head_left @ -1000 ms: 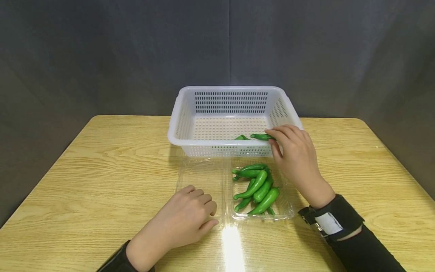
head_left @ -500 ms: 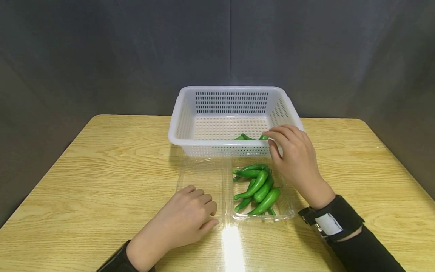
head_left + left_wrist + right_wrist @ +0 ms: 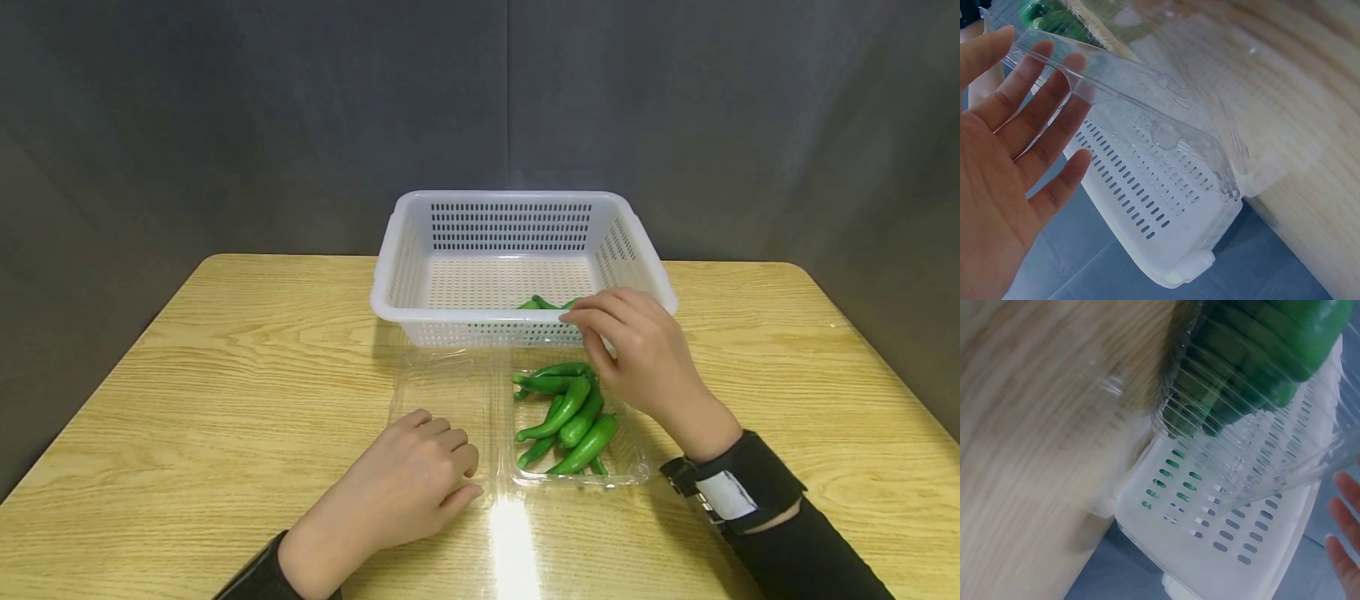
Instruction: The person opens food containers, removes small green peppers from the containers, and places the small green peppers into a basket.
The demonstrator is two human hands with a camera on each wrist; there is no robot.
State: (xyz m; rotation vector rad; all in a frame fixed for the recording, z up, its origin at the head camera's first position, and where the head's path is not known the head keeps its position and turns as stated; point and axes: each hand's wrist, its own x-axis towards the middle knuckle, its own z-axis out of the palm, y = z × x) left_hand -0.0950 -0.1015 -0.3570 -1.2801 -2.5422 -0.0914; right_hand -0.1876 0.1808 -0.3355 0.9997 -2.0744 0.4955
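Note:
My right hand (image 3: 637, 354) is over the front rim of the white plastic basket (image 3: 480, 315), fingers loosely bent, with nothing seen in its grasp. Just behind that rim, a few green chili peppers (image 3: 531, 304) show inside the basket, mostly hidden. Below the right hand, a clear plastic clamshell box (image 3: 633, 477) lies unfolded with several green peppers (image 3: 573, 408) piled in its right half. The left hand (image 3: 405, 483) is at the box's left half, the lid (image 3: 442, 383). In the left wrist view its relaxed fingers (image 3: 1038, 112) are by the lid's edge.
The basket stands behind the box on a wooden table (image 3: 225, 375). A dark grey curtain (image 3: 300, 125) rises beyond the table's back edge. Black straps (image 3: 738, 483) are worn at the wrists.
The right hand held a green pepper over the basket and let it go; the pepper dropped in by the front wall. That hand then shifted slightly left and nearer. The left hand stayed still.

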